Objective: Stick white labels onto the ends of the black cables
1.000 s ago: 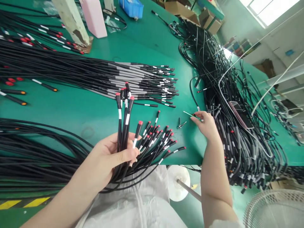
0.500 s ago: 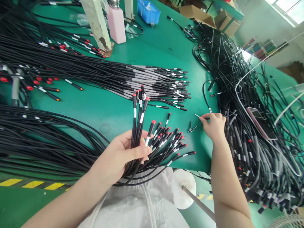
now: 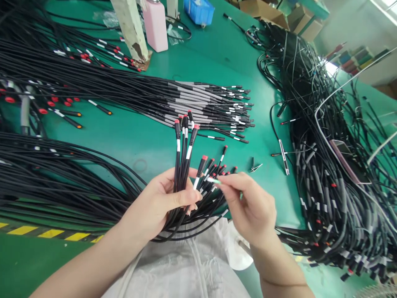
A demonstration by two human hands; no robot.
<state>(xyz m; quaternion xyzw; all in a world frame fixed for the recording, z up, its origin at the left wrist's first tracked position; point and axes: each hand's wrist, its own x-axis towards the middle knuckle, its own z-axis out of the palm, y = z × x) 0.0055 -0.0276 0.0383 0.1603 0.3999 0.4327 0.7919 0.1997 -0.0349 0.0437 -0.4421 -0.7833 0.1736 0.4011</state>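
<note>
Well, the green desk (image 3: 145,140) is swamped with black cables. Her left hand (image 3: 161,203) is closed round a bundle of red-tipped cables (image 3: 182,157) (tips pointing up), low over the desk's near edge. Just beside it, the right hand (image 3: 251,207) pinches a small pale-green strip (image 3: 214,180) touching one connector.

Cable tags (image 3: 178,145): white bands, no legible txt.
Pink bottle (image 3: 156,25): no label visible.
Blue bin (image 3: 199,10), right of bottle: no markings.

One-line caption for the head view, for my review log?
Left hand grips a bundle of red-tipped black cables upright while right hand brings a small pale-green stick to it, above a green table.
</note>
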